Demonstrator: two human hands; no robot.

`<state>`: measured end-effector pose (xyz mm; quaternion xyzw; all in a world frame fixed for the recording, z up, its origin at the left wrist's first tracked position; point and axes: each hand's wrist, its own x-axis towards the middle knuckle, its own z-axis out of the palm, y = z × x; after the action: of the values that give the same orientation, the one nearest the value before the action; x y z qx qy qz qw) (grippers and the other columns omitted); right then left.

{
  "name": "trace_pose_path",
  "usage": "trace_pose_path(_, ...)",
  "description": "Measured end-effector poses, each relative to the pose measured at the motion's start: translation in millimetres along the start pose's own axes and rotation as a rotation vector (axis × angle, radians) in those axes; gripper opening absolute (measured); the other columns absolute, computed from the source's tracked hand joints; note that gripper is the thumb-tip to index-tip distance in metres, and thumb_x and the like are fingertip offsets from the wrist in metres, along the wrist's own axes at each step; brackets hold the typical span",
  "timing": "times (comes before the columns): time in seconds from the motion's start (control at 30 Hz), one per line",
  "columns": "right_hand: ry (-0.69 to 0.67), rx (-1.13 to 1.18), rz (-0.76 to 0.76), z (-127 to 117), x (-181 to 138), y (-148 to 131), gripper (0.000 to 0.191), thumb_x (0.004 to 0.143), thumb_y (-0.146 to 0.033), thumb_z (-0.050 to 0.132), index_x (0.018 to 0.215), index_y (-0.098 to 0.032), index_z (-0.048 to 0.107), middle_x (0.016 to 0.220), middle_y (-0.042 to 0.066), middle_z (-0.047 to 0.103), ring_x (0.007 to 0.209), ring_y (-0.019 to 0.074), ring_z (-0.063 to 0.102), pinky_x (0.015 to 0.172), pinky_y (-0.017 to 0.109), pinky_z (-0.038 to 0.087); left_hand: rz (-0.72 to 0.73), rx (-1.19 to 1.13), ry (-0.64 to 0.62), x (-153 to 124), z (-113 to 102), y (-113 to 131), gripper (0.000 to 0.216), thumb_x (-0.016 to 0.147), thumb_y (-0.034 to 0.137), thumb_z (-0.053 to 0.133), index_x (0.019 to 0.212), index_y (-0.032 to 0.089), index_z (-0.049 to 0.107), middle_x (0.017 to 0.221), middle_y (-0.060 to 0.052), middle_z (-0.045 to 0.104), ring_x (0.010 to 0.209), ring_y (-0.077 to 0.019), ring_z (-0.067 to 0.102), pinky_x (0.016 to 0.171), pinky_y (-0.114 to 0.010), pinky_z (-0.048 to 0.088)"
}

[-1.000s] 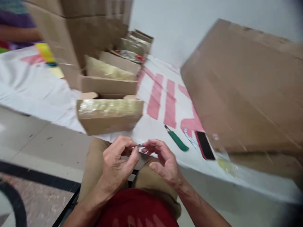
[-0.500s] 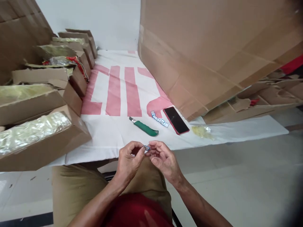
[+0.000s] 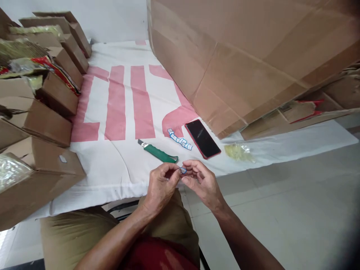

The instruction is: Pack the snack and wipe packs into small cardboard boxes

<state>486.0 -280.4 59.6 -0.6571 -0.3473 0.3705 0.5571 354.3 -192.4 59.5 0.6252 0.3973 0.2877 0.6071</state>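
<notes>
Just over the table's front edge, my left hand (image 3: pixel 164 183) pinches a small white label with a blue edge (image 3: pixel 183 170) between thumb and forefinger. My right hand (image 3: pixel 204 183) faces it, its fingers curved and apart close around the label's right side; whether they touch it I cannot tell. On the cloth beyond my hands lies a green utility knife (image 3: pixel 159 153) with its blade out to the left. A curved strip of similar blue-edged labels (image 3: pixel 180 140) rests right of the knife, beside a dark-screened phone (image 3: pixel 203 138) in a red case.
Open cardboard boxes (image 3: pixel 53 112) with plastic-wrapped contents line the left side; a small white label (image 3: pixel 62 159) sits on the nearest. A large cardboard carton (image 3: pixel 225 56) leans over the right. Crumpled yellowish clear plastic (image 3: pixel 238 152) lies by the phone. White cloth with pink print (image 3: pixel 115 161) covers the table.
The view has shifted, so the boxes and table items sit farther left. Both hands stay together around the label, appearing slightly higher and nearer the knife.
</notes>
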Motion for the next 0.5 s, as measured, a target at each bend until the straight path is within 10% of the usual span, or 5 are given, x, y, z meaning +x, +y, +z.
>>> trace_pose_path(0.5, 0.071, -0.562, -0.106, -38.7, 32.7, -12.2, 0.025, 0.092, -0.042, 0.060, 0.080, -0.022, 0.070, 0.070, 0.000, 0.068, 0.064, 0.0157, 0.058, 0.061, 0.027, 0.044, -0.044, -0.056, 0.056, 5.4, -1.1, -20.6, 0.023, 0.087, 0.030, 0.069, 0.105, 0.018, 0.076, 0.090, -0.006, 0.080, 0.077, -0.0159, 0.071, 0.072, -0.026, 0.057)
